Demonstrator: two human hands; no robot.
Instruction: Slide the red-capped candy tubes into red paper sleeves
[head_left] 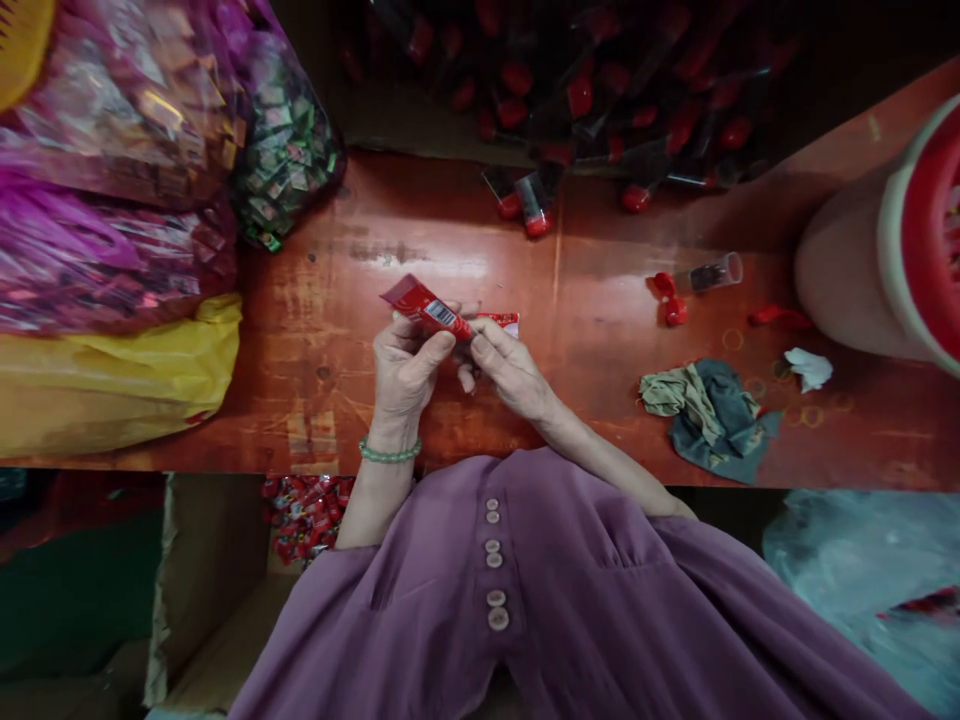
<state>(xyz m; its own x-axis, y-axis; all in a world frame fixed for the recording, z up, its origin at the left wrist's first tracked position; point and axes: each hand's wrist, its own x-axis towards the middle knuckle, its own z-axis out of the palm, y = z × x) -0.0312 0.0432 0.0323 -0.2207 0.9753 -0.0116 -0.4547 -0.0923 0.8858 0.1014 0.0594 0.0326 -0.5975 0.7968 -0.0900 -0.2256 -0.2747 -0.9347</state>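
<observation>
Over the middle of the reddish wooden table (pixel 337 300) both my hands pinch small red sachets. My left hand (pixel 405 370), with a green bead bracelet on the wrist, is closed on a red sachet (pixel 424 305) that sticks up and to the left and shows a barcode. My right hand (pixel 506 365) is closed too, its fingertips meeting the left hand's; a second red and white sachet (pixel 501 321) lies at its fingertips. Whether this one is gripped or only touched I cannot tell.
Big bags of wrapped sweets (pixel 120 170) and a yellow bag (pixel 112 370) fill the left. A box of clear red-capped tubes (pixel 585 90) stands at the back, with loose tubes (pixel 709 273) and caps. A crumpled cloth (pixel 705 410) and a red-and-white basket (pixel 900 230) are right. A box of sachets (pixel 307 515) sits below.
</observation>
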